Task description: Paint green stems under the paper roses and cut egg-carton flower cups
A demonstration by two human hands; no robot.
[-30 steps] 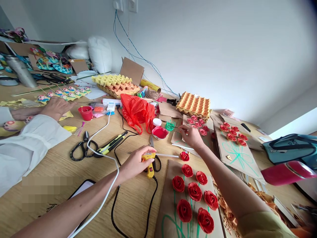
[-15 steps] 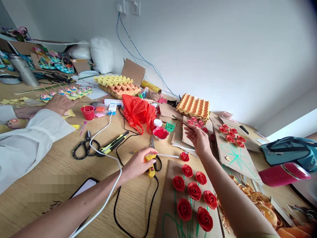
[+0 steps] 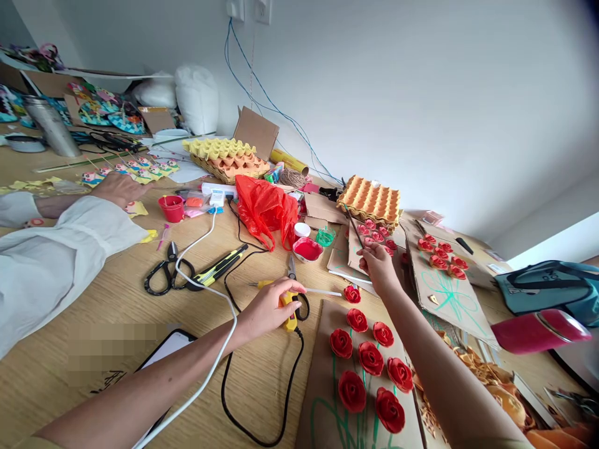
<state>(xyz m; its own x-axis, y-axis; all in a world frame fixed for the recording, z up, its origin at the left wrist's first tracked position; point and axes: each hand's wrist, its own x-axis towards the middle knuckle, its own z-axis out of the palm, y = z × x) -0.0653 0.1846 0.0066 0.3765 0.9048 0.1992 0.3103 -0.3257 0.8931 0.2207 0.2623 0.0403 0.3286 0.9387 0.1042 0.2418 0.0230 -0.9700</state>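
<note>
Seven red roses (image 3: pixel 371 358) sit on the near cardboard panel (image 3: pixel 322 362), which also bears green painted stems. One loose rose (image 3: pixel 352 294) lies on the wooden surface (image 3: pixel 196 340) just beyond the panel's far edge, and one white stick (image 3: pixel 325 292) lies off its far left corner. Left of the panel, our left grip (image 3: pixel 271 304) has thumb and fingers loosely around one yellow hot glue gun (image 3: pixel 291 319). Beyond the panel's far edge, our right grip (image 3: pixel 378 268) pinches one slim dark paintbrush (image 3: pixel 354 227), its tip raised. We count two pairs of scissors left of the panel: one (image 3: pixel 292 268) partly hidden by the glue gun, one (image 3: pixel 171 265) farther off near a single utility knife (image 3: pixel 219 267). Beyond the panel stand one bowl (image 3: pixel 306 259) of red paint, one white jar (image 3: pixel 302 230) and one green dish (image 3: pixel 324 236). To its right lies a second cardboard panel (image 3: pixel 437 293) with about seven roses, some overlapping. One co-worker's hand (image 3: pixel 120 189) is well to its left.
</note>
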